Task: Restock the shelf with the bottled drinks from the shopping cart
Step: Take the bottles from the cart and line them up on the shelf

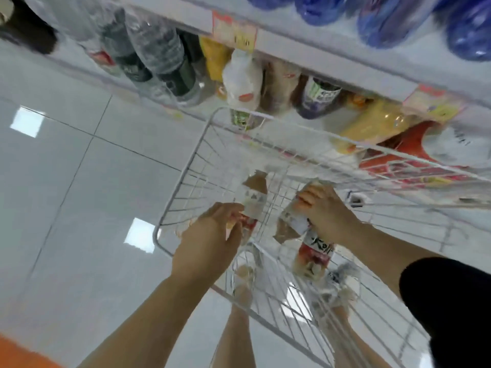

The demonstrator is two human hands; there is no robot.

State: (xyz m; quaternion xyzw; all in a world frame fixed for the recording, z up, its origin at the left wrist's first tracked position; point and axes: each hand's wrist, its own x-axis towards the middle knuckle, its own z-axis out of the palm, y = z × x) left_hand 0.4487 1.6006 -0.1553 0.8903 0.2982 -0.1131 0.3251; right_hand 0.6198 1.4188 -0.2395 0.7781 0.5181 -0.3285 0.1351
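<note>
Pale glossy floor tiles (66,181) take up most of the left side, with bright patches of light reflected in them. The shelf (332,57) runs across the top. Big blue bottles (398,19) stand on its upper tier, and below them is a blurred row of dark bottles (172,73), a white bottle (241,81) and a yellow bottle (372,126). Just beside the shelf stands the white wire shopping cart (202,134), and the person leans over it with both bare forearms reaching in, a black sleeve (451,301) showing at the right edge. Each hand has a bottled drink inside the cart's wire frame. The left hand (210,243) is wrapped round a brown drink with a white label (253,193), fingers curled on its lower part. The right hand (326,211) is clenched round a bottle with a red and white label (316,251), gripping it from above. I can't tell whether either bottle rests on the cart's bottom. A pink and yellow price tag (235,30) hangs on the shelf edge.
</note>
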